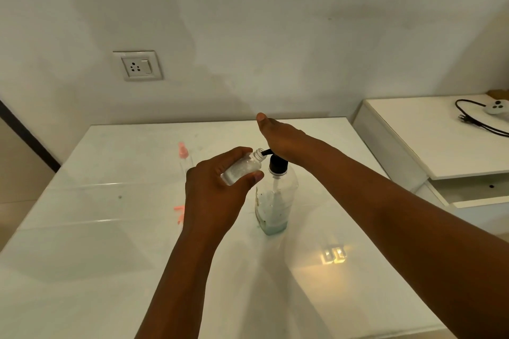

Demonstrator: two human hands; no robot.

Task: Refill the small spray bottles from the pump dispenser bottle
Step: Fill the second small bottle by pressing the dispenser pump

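My left hand (217, 190) grips a small clear spray bottle (242, 169) with its cap off, tilted so its open neck meets the black spout of the pump dispenser bottle (276, 201). The dispenser stands upright in the middle of the white table (110, 228), with pale liquid low inside. My right hand (283, 137) lies flat, palm down, pressing on the black pump head (278, 165). A second small clear bottle with a pink top (184, 155) stands farther back on the left. A pink spray cap (179, 212) lies on the table left of my left wrist.
A wall socket (137, 65) sits on the wall behind the table. To the right stands a white cabinet (413, 129) with a black cable (479, 124) and a small white controller (495, 107) on top. A light reflection shines on the table's near right.
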